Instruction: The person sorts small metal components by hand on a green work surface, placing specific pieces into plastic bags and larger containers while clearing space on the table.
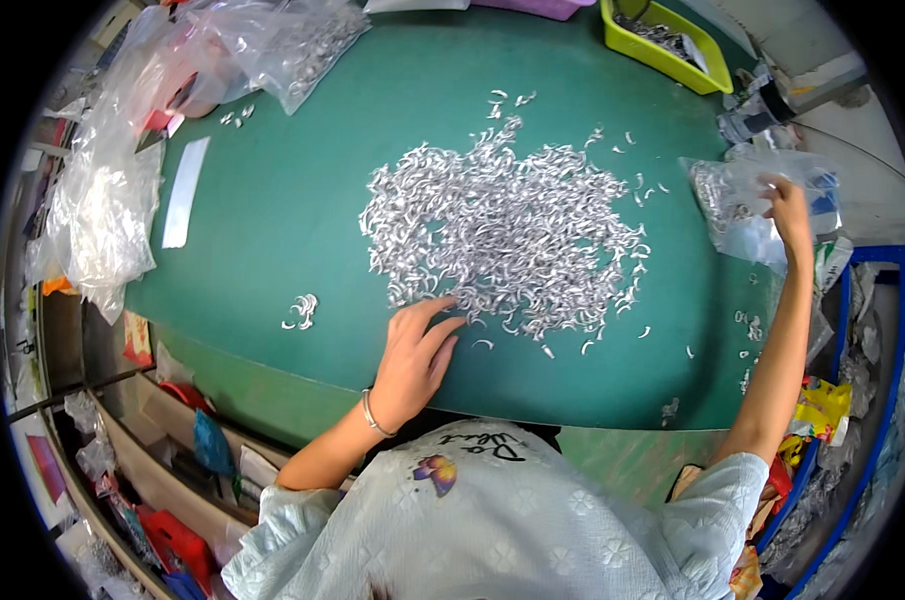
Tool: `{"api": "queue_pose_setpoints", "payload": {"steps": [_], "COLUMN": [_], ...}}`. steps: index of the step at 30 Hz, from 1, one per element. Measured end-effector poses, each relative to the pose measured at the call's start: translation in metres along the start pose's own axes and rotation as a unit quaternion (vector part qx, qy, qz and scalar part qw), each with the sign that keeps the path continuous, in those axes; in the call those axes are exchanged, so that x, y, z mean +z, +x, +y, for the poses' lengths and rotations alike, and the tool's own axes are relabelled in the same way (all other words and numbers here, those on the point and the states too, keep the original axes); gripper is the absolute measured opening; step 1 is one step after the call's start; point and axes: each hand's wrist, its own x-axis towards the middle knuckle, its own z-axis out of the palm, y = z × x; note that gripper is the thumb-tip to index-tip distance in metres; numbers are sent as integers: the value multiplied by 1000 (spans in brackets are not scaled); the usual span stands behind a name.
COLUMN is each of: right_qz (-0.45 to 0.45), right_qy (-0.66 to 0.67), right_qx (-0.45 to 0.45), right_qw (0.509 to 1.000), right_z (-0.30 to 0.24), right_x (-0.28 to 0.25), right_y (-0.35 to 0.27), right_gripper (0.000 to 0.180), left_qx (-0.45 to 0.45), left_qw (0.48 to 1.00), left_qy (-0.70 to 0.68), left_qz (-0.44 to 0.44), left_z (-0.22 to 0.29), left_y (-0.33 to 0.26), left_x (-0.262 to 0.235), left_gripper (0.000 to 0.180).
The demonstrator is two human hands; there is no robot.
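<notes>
A broad heap of small, curved silvery metal pieces [502, 230] is spread over the green tabletop. At its near left edge lies my left hand [417, 355], fingers apart, the tips touching the outermost pieces; nothing is gripped in it. My right hand [790, 215] is stretched to the far right, over a clear plastic bag [737, 205] with more small metal pieces in it. Its fingers are bent and closed on the bag's film; the fingertips are small and partly blurred against the plastic. A little cluster of pieces [302, 312] sits apart, left of my left hand.
Large clear plastic bags [102, 220] cover the table's left side, beside a white strip [185, 192]. A yellow-green basket [672, 45] holds metal parts at the far right. Stray pieces [747, 325] lie near the right edge. A blue rack [882, 300] stands right of the table.
</notes>
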Motion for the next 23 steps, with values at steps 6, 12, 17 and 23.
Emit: {"api": "queue_pose_setpoints", "payload": {"steps": [6, 12, 17, 23], "right_qz": [138, -91, -61, -43], "right_qy": [-78, 41, 35, 35], "right_qx": [-271, -183, -174, -140], "right_qw": [949, 978, 982, 989], "right_z": [-178, -206, -199, -204], "right_x": [84, 160, 181, 181], "right_y": [-161, -276, -296, -299], "right_gripper": [20, 25, 17, 27], "left_qx": [7, 70, 35, -21], "left_qw": [999, 991, 995, 998], "left_qy": [39, 94, 91, 56], "left_qz": [-12, -58, -30, -28], "left_z": [6, 11, 8, 13], "left_y": [-1, 17, 11, -8], "left_x": [14, 29, 22, 29], "left_gripper": [36, 32, 34, 41]}}
